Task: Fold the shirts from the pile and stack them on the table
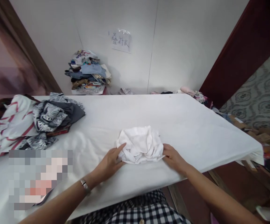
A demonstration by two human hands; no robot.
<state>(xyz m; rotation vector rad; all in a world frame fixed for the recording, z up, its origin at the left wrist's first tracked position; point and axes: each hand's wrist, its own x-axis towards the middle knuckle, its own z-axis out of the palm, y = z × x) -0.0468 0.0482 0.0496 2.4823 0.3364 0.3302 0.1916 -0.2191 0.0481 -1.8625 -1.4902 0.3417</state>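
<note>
Now | hands touch white garment | wall sign: 叠衬衣

A crumpled garment lies on the table, clothes heap to its left.

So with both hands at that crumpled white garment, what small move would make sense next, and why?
Probably lift it and shake it open. The white garment lies bunched in a wrinkled heap on the table, the left hand and right hand touching its two sides, so it likely needs spreading flat first.
</note>
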